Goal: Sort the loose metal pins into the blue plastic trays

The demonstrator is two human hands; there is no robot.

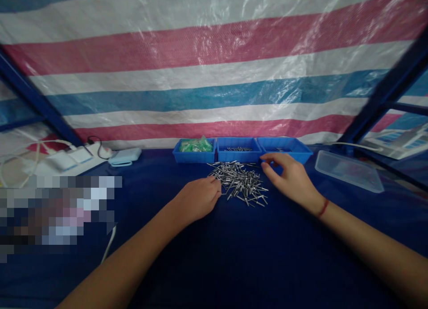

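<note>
A loose pile of silver blind rivets [240, 179] lies on the dark blue tabletop [234, 255]. At the pile's left edge is my left hand [202, 197], its fingers curled closed; whatever they hold is hidden. My right hand [289, 177] hovers at the pile's upper right, in front of the right blue bin [301, 155]. Its thumb and forefinger are bent but apart, with nothing visible between them. Some rivets lie in the middle blue bin [239, 156], and a few show in the right one. Green plastic packaging [196, 145] fills the left blue bin [194, 157].
A clear plastic lid [347, 170] lies to the right. On the left are a white power strip [70, 162] with plugs and cables, a light blue case [125, 156] and a blurred-out area. A striped plastic sheet [207, 86] hangs behind, between blue frame posts.
</note>
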